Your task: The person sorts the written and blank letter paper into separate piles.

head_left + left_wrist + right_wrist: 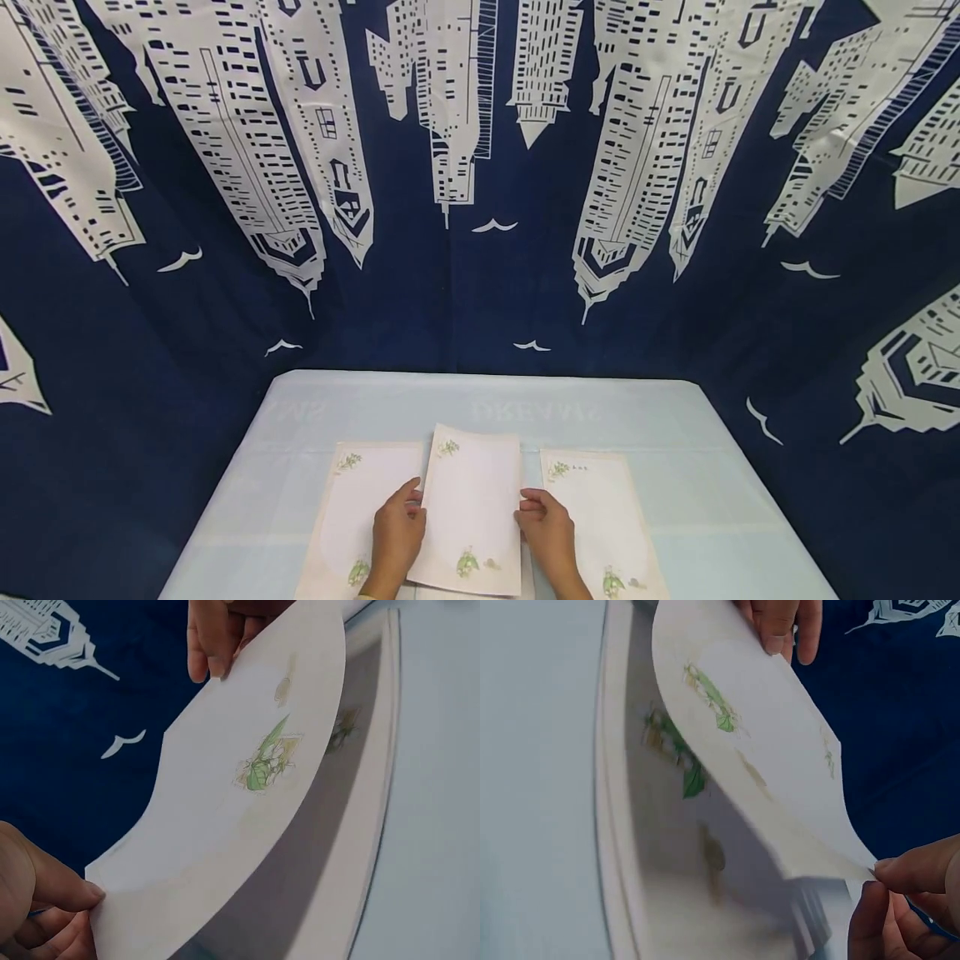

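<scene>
left hand (399,533): bare | left wrist (381,583): narrow yellowish strip (365,597), mostly cut off | right hand (547,527): bare, forearm (572,582) uncovered

Skyline-print cloth (450,292) around a table (420,408) marks a booth.

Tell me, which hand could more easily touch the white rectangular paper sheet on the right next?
Probably the right hand: it's beside that right sheet, while the left hand is across the lifted white rectangular paper. Both pinch that paper's edges, so the right would likely let go first.
</scene>
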{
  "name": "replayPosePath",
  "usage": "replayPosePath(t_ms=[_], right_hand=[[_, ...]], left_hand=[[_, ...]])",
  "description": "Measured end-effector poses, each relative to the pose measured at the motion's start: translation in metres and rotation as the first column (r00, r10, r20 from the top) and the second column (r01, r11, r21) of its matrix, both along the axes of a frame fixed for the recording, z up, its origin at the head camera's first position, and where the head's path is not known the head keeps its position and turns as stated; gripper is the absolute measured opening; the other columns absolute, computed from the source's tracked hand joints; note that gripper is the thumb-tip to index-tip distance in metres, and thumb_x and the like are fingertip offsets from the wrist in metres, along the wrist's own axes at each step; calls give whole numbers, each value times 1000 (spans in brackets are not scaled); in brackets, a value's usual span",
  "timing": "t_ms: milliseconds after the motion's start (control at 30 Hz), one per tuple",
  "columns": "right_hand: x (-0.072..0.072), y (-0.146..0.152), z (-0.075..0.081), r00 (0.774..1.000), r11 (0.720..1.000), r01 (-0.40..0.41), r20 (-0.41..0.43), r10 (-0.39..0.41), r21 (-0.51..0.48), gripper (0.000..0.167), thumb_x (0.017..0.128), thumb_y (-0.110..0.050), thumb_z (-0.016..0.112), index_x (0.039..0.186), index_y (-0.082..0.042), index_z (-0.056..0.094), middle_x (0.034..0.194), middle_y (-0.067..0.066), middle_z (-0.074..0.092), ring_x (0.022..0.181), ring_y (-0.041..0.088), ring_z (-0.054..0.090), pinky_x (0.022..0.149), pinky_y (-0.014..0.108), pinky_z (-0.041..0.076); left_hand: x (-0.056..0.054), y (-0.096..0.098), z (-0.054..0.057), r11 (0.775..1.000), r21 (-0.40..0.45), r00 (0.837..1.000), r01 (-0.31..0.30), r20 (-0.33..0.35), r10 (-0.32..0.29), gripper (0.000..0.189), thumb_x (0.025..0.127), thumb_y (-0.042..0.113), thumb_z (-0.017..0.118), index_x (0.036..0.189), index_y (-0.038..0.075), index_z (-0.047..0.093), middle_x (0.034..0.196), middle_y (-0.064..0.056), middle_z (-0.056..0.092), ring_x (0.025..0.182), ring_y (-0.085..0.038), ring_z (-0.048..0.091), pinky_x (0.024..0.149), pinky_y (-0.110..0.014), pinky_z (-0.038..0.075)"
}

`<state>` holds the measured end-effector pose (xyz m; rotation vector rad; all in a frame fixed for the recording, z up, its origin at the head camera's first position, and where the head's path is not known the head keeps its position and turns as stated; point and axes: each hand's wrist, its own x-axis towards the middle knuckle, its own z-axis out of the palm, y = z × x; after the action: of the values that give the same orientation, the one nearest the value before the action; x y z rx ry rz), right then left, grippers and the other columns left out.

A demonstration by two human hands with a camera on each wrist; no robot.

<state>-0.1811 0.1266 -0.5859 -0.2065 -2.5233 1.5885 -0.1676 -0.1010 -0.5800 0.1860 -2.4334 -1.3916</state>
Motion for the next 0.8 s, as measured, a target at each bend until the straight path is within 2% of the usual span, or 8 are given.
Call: replayPosePath(t_ms=[100, 200, 467, 633, 800], right_hand=[[-3, -6, 5, 1000, 999, -14, 23, 15, -44, 29, 80, 5, 74, 109, 5, 70, 86, 4, 67, 73, 17, 68, 55, 24, 57], [-8, -15, 8, 999, 997, -52, 12, 53, -61, 31, 79, 5, 73, 111, 6, 69, 85, 4, 66, 72, 16, 67, 56, 24, 57], [-21, -56, 11, 985, 978, -170, -20, 169, -124, 32, 79, 7, 71, 111, 7, 69, 82, 4, 65, 64, 12, 65, 53, 25, 56], [-24, -87, 10, 972, 962, -234, -12, 235, -142, 30, 80, 8, 71, 109, 5, 70, 79, 1, 62, 59, 11, 62, 51, 24, 55], [-25, -112, 8, 955, 946, -295, -14, 295, -133, 29, 79, 10, 70, 107, 4, 70, 77, -1, 61, 56, 8, 60, 51, 22, 53]], left_hand=[[-1, -9, 2, 1000, -3, 1000, -18, 9, 18, 42, 74, -15, 72, 115, -10, 69, 91, -9, 70, 77, -22, 71, 67, -31, 59], [-2, -21, 5, 999, -18, 999, -41, 29, 42, 38, 74, -13, 73, 112, -11, 70, 89, -8, 69, 76, -21, 70, 64, -30, 57], [4, -66, 9, 993, -62, 990, -102, 91, 108, 34, 78, -10, 72, 112, -12, 69, 89, -11, 69, 79, -27, 71, 65, -32, 58], [8, -93, 10, 984, -108, 978, -140, 138, 155, 35, 79, -10, 72, 114, -13, 68, 90, -14, 69, 81, -29, 70, 67, -36, 57], [11, -116, 10, 972, -152, 968, -180, 148, 202, 35, 81, -11, 70, 115, -13, 67, 93, -18, 69, 81, -31, 69, 68, -39, 57]])
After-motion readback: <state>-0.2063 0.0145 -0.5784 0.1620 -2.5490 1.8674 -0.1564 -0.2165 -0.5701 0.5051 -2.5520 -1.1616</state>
